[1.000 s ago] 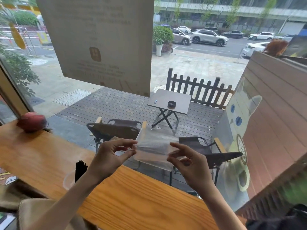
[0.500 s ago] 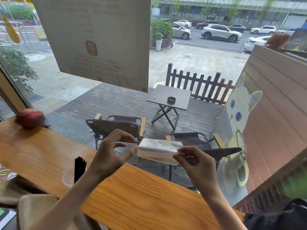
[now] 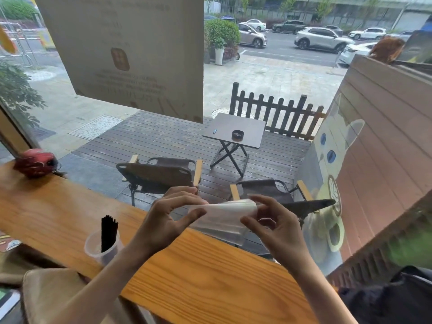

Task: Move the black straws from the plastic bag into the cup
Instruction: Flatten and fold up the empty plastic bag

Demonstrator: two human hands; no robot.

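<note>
A bundle of black straws (image 3: 109, 232) stands upright in a clear plastic cup (image 3: 102, 247) near the front left of the wooden counter. Above the counter I hold a clear plastic bag (image 3: 222, 218) between both hands; it looks folded and shows no straws inside. My left hand (image 3: 168, 220) pinches its left end with thumb and fingers. My right hand (image 3: 273, 225) grips its right end. Both hands are to the right of the cup and higher than it.
The wooden counter (image 3: 198, 272) runs along a large window. A red helmet (image 3: 35, 162) sits at its far left end. Beige cloth (image 3: 51, 293) lies at the lower left and a dark bag (image 3: 392, 298) at the lower right. Outside are chairs and a small table.
The bag has gone from spread flat between my hands to folded into a narrower band, and both hands have come slightly lower and closer together.
</note>
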